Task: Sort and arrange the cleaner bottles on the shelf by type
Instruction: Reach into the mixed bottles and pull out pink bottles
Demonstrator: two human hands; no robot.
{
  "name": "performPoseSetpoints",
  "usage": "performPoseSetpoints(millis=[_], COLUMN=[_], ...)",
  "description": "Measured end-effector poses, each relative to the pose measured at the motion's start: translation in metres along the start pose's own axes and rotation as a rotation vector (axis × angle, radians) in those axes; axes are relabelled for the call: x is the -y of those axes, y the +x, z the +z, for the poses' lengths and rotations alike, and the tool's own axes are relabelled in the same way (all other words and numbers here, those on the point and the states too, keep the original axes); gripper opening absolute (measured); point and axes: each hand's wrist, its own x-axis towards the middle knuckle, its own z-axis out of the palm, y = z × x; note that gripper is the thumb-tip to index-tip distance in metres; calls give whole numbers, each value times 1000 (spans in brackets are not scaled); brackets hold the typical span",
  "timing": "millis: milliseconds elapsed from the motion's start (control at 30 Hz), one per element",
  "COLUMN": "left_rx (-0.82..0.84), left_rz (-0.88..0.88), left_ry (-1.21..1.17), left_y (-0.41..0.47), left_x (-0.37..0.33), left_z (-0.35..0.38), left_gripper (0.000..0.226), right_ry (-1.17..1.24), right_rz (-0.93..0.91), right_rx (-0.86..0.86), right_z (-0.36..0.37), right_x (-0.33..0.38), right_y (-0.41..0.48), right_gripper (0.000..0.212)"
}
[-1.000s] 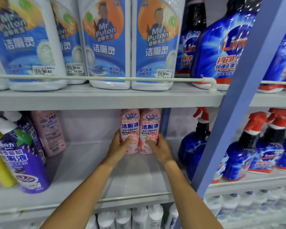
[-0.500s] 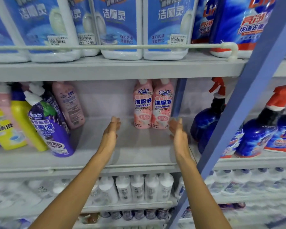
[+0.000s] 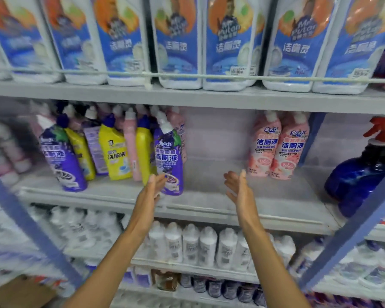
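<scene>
Two pink cleaner bottles (image 3: 278, 147) stand side by side at the right back of the middle shelf (image 3: 209, 181). On the left of that shelf stands a mixed cluster: a purple bottle (image 3: 169, 161), another purple bottle (image 3: 62, 158), yellow bottles (image 3: 115, 152) and a thin pink bottle (image 3: 130, 147). My left hand (image 3: 150, 192) is open with straight fingers, its tips just in front of the nearer purple bottle's base. My right hand (image 3: 238, 187) is open too, palm turned left, hanging over the bare stretch of shelf left of the pink pair. Neither hand holds anything.
Large white-and-blue bottles (image 3: 178, 45) fill the top shelf behind a white rail (image 3: 209, 76). Blue spray bottles with red triggers (image 3: 360, 174) stand to the right, past a blue upright (image 3: 347, 236). Several white bottles (image 3: 198, 245) line the shelf below.
Both hands let go of the pink pair, opened, and drew back and leftward. The view swung left, bringing the mixed cluster of purple, yellow and pink bottles into sight.
</scene>
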Motion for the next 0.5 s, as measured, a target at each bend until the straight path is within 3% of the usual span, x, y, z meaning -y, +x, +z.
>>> performPoseSetpoints(millis=[67,167,267,400,500], left_rx=[-51,-139,-204,-291,-304], left_rz=[-2,-5,14,19,45], left_ry=[14,22,42,71,94], left_y=[-6,-14,-21,-15,1], left_x=[-3,-8,-12,-22,-34], left_z=[-50,-122,-183,-241,-267], left_gripper=[55,70,64,57,65], right_ry=[2,3,2,0,-17], right_rz=[1,-8,-17,-28,-48], right_rx=[52,117,163,196,202], right_z=[42,102,156,207,237], right_x=[0,0,-1,-3,3], right_y=[-16,-38,-55,-65,-60], right_gripper=[75,75,52,58,42])
